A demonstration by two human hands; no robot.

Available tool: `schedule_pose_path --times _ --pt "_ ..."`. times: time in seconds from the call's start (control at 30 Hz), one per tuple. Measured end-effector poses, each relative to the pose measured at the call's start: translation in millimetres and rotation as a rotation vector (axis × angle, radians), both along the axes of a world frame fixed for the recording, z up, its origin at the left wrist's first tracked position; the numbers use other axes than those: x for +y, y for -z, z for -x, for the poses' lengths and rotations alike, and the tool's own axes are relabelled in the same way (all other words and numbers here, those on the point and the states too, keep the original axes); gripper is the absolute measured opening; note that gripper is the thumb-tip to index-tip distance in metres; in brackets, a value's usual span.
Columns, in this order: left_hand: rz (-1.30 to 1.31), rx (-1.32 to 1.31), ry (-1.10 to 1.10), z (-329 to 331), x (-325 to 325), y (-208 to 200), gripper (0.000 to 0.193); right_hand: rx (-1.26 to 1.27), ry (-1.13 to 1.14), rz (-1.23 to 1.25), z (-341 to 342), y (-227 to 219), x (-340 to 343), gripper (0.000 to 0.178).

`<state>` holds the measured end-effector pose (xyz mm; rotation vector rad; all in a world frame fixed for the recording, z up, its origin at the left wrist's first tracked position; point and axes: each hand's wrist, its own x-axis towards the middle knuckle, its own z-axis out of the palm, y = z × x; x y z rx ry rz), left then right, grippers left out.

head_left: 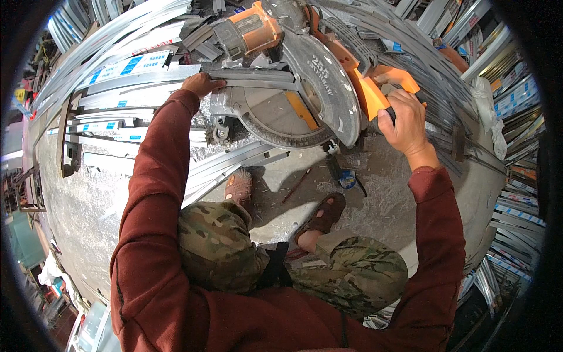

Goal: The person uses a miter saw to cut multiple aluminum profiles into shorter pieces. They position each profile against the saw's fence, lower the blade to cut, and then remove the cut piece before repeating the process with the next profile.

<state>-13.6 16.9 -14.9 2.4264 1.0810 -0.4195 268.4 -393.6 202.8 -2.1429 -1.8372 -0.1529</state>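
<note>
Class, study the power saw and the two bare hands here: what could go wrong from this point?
1. The bare left hand is at the metal strips beside the saw; a sharp edge might cut it.
2. The right hand grips the orange handle; if the saw dropped, a left hand that slipped inward could be hurt.
3. The shoes have openings, so a falling offcut could injure a foot.

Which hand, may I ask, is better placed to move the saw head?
Probably the right hand: it holds the orange handle, while the left hand is at metal strips, away from it.
</note>
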Motion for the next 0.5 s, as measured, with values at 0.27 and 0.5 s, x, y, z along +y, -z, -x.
schedule_pose_path --times 0.27,0.5 --pt "-0.108 0.002 0.011 3.9 11.0 20.4 0.056 -0.012 -0.013 0.004 -0.8 3.2 -1.1 0.029" --pt "-0.119 -0.007 0.033 2.7 12.8 23.0 0.056 -0.009 -0.016 -0.008 -1.3 9.4 -5.7 0.031"
